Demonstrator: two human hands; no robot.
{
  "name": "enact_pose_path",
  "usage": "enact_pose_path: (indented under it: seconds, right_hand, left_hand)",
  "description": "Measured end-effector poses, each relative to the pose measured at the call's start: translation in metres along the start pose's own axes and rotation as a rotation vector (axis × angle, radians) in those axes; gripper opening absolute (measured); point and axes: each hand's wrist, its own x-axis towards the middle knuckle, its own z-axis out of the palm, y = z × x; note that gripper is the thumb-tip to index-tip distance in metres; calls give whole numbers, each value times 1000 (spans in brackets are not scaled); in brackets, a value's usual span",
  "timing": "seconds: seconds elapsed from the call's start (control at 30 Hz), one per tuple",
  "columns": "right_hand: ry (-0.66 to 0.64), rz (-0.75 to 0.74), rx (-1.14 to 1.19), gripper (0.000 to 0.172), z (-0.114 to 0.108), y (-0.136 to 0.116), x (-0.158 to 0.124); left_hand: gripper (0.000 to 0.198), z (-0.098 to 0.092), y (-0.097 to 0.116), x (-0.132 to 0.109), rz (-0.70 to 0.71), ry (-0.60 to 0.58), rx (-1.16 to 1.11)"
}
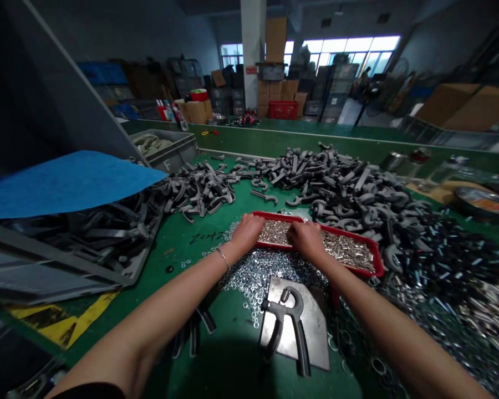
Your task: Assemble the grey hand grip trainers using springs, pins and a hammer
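My left hand is closed at the left end of a long red tray, its fingers curled over the rim. My right hand reaches into the tray's middle, fingers bent down among small metal parts; its fingertips are hidden. Short metal pins fill the tray's right section. In front of the tray, a hand grip strengthener with two dark handles lies on a metal plate, touched by neither hand. Loose nuts or washers are spread between tray and plate.
Grey hook-ended handles are heaped behind the tray and at left. A grey crate of handles, partly under a blue sheet, stands at left. Black parts, rings and metal pins cover the right side.
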Motion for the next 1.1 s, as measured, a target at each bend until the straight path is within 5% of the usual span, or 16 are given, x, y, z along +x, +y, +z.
enact_pose_path:
  seconds: [0.13,0.23,0.4,0.5,0.6,0.77,1.1]
  right_hand:
    - [27,35,142,14,-5,5,6]
    - [55,56,306,10,-16,9,-9]
    - [13,-1,555,16,-23,-3,-108]
    - [5,-77,612,19,-8,-17,-170]
    - [107,-193,569,15,11,-26,-197]
    - [175,-273,488,12,24,-28,-195]
    - [252,-362,367,14,30,-30,-202]
  left_hand:
    - [16,-8,4,-7,-64,82,-163]
    - [14,-18,15,-35,-110,121,-293]
    - [14,-27,43,-121,-172,6,-652]
    - [17,-22,66,-154,-77,-107,-630]
    - [17,-12,87,-160,98,-138,-375]
    - [20,7,102,-156,221,-98,-110]
    - [24,15,100,-164,340,-48,-104]
